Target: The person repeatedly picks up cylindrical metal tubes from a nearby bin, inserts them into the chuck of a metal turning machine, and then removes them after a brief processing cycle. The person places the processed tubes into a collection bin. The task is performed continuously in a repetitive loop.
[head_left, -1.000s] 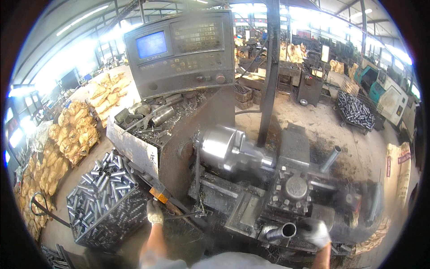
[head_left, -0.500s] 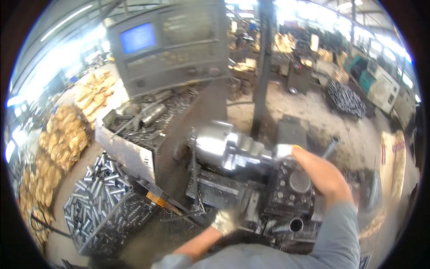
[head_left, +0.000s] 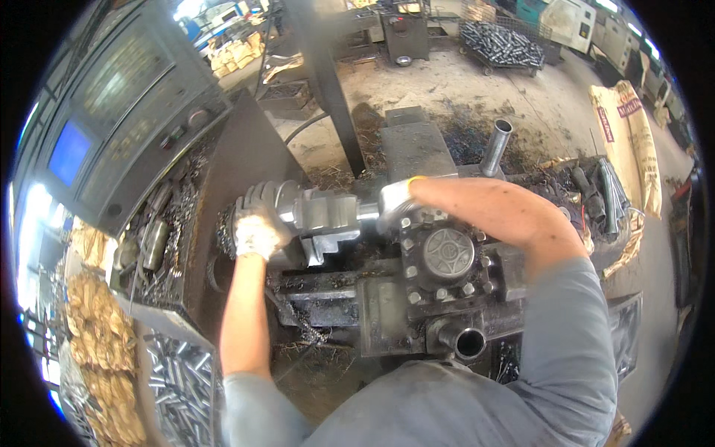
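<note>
The short grey steel workpiece point(head_left: 368, 211) sits in the jaws of the bright round lathe chuck point(head_left: 316, 216), between my two gloved hands, and I judge it best to keep it pushed straight along the spindle line while steadying the chuck. My left hand point(head_left: 257, 222) has its fingers wrapped over the chuck's rim, and my right hand point(head_left: 396, 201) closes its fingers around the workpiece, just above the dark bolted tool turret point(head_left: 447, 257).

A small blue-lit rectangular screen point(head_left: 68, 153) sits at the left end of the grey control panel point(head_left: 126, 112). 1 tan sack point(head_left: 633, 138) with dark red print leans at the right of the floor. Yellowish filled bags point(head_left: 93, 328) pile up at lower left.
</note>
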`<state>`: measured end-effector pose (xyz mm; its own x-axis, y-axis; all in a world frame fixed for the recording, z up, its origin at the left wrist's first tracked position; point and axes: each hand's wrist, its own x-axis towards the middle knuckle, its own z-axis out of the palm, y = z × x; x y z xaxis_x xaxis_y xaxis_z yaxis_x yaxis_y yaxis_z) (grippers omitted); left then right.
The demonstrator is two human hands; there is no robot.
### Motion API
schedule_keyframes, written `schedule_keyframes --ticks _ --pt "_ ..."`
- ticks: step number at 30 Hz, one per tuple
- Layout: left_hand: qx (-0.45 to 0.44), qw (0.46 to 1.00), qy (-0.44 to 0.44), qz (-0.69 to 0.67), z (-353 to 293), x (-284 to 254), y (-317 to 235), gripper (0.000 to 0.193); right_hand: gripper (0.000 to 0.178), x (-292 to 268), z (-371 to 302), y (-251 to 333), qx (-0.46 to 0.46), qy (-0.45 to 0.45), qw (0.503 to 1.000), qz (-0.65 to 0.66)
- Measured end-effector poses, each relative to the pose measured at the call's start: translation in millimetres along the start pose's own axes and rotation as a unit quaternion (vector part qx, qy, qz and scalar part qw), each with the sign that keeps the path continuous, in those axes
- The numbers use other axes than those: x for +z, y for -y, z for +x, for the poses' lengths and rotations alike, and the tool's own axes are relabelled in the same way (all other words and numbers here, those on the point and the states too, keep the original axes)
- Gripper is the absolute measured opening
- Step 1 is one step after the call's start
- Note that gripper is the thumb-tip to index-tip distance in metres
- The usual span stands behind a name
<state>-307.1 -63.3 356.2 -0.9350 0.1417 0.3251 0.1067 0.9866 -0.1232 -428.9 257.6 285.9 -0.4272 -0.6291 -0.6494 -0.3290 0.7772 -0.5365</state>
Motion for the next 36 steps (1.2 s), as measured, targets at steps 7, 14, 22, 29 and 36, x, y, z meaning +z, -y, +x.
schedule_keyframes --ticks 7,14,22,29,36 --pt "-0.01 0.978 0.199 -0.065 53 -14 7 0.112 0.028 -101 -97 -103 0.217 -0.163 0.958 0.089" --pt "-0.08 0.971 0.212 -0.073 59 -15 -7 0.116 0.056 -18 -1 6 -0.012 -0.08 0.986 -0.143" --pt "-0.016 0.989 -0.121 -0.081 -1 23 12 0.07 0.028 -82 -64 -86 0.236 -0.117 0.903 -0.34" --pt "-0.045 0.987 -0.121 -0.093 2 21 10 0.069 0.072 -16 -9 46 -0.097 -0.116 0.966 -0.209" --pt "-0.066 0.987 -0.094 -0.11 0 16 8 0.065 0.059 -30 19 26 -0.101 0.063 0.985 -0.121"
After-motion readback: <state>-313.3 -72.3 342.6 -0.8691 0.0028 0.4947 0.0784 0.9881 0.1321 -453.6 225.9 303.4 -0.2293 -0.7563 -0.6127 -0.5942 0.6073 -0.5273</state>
